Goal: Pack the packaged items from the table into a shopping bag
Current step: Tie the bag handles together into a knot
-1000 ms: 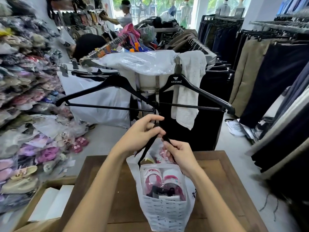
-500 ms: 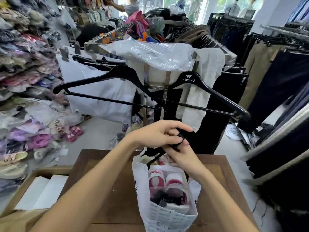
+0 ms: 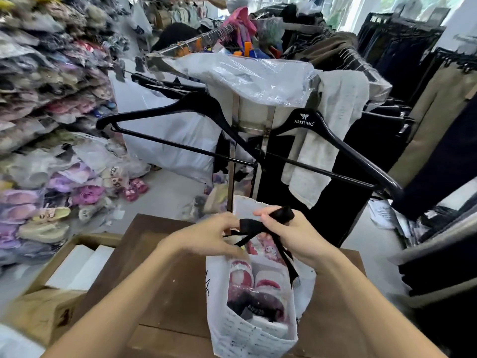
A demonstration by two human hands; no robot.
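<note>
A white printed shopping bag (image 3: 247,334) stands upright on the brown wooden table (image 3: 160,288). Inside it lie packaged pink and white shoes (image 3: 254,282) in clear plastic. Its black ribbon handles (image 3: 258,226) are gathered above the bag's mouth. My left hand (image 3: 214,235) pinches the ribbons from the left, and my right hand (image 3: 291,236) grips a loop of them from the right. Both hands meet just above the bag's far edge.
A clothes rack with two black hangers (image 3: 333,140) and a grey cloth (image 3: 333,130) stands right behind the table. Shelves and piles of bagged shoes (image 3: 51,125) fill the left. A cardboard box (image 3: 56,288) sits at the table's left. Dark trousers (image 3: 438,120) hang at right.
My hands have drawn apart a little, and the ribbons now form a loop in my right hand. The camera has tipped down and moved closer to the bag.
</note>
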